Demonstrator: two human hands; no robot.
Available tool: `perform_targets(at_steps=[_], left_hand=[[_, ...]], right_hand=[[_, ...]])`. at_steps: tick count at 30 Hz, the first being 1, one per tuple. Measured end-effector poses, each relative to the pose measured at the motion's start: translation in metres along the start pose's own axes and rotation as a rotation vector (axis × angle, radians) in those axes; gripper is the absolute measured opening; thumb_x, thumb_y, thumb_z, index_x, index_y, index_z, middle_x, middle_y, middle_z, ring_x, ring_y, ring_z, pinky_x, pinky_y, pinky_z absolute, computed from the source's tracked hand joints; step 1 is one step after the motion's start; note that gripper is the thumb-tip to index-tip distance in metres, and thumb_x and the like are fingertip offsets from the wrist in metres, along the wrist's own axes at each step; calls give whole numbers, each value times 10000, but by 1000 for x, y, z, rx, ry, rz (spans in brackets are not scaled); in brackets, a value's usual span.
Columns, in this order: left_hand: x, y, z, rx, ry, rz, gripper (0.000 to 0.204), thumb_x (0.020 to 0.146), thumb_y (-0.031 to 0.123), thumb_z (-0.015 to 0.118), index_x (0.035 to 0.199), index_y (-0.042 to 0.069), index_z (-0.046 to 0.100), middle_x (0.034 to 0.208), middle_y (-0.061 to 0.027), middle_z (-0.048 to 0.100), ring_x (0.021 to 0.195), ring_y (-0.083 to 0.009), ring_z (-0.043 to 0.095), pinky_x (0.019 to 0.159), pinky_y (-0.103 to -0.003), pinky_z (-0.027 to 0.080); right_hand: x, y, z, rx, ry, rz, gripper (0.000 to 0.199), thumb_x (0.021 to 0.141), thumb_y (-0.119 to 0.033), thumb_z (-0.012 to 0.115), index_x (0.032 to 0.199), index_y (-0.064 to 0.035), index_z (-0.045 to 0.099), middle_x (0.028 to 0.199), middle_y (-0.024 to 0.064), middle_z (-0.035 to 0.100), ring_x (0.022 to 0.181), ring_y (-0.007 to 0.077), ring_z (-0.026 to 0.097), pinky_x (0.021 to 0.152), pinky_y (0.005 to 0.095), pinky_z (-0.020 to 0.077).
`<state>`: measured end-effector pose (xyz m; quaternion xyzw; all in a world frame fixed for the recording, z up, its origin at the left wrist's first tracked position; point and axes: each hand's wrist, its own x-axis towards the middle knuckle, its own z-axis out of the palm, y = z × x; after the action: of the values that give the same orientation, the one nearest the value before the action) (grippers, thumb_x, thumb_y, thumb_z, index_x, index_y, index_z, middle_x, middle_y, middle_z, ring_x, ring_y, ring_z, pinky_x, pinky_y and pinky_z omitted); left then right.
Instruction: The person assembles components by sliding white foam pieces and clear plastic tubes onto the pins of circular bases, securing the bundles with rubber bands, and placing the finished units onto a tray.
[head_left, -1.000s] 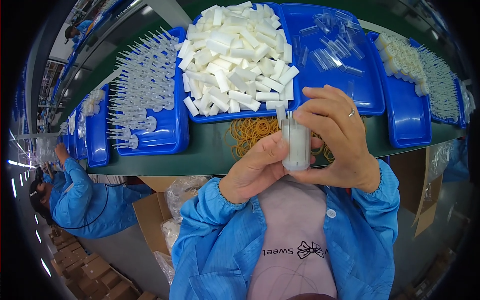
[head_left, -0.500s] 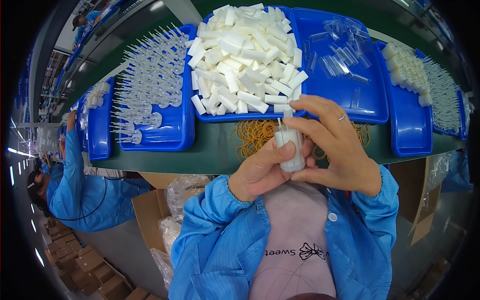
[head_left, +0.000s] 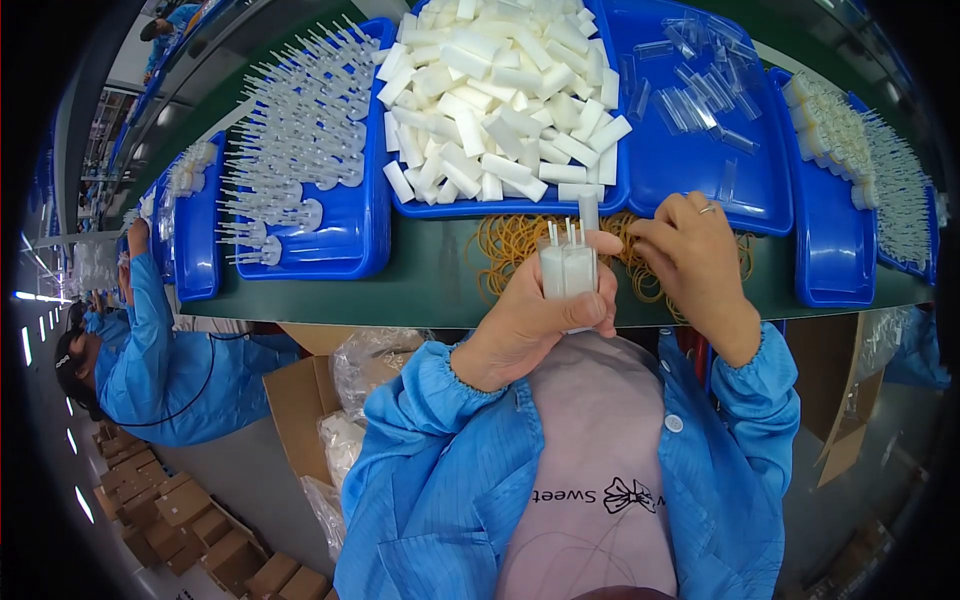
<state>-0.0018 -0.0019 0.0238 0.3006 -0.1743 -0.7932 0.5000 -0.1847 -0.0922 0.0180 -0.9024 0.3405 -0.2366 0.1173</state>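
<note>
My left hand is closed around a small clear plastic holder with white foam inside. Thin white rods stick up from its top, and a translucent flat piece rises behind them. To the right, my right hand has its fingers curled and pinched at the tan rubber bands, apart from the holder. Its fingertips appear to grip a band, though the exact hold is partly hidden. The bands lie loosely heaped along the near side of the trays.
A blue tray heaped with white foam blocks stands ahead. Left is a tray of rodded plastic parts; right, a tray of clear plastic pieces. Another person sits at left. An open cardboard box stands below the table edge.
My right hand has left the holder and moved right to the rubber bands, its fingers drawing together. My left hand keeps the holder, with its rods now more in sight.
</note>
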Motion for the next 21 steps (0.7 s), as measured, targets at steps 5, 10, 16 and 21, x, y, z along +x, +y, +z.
perform_targets(at_steps=[5,10,16,21], left_hand=[[0,-3,1,49,21,25,714,705,253,799,1277,63,416,853,-41,555,756,-152,555,690,-309,476],[1,-7,-2,1,24,27,661,726,118,779,1281,55,425,850,-45,582,754,-120,571,678,-267,495],[5,-12,-1,108,9,95,759,701,106,798,1334,56,383,802,-16,571,733,-89,556,665,-230,463],[2,-10,6,281,74,139,900,649,109,825,1391,60,318,737,-18,558,690,-112,557,660,-241,458]], right_hand=[[-11,7,17,-103,-35,-6,118,700,-52,687,791,-87,619,753,55,484,731,231,496,655,351,375],[-6,11,9,148,114,68,76,729,-32,676,771,-51,615,737,51,510,684,205,505,611,323,384],[-2,10,-5,512,113,289,46,766,-8,652,799,0,622,752,37,532,638,111,475,568,225,377],[2,13,-10,553,129,294,51,763,-17,655,797,4,624,753,33,541,655,103,469,586,224,381]])
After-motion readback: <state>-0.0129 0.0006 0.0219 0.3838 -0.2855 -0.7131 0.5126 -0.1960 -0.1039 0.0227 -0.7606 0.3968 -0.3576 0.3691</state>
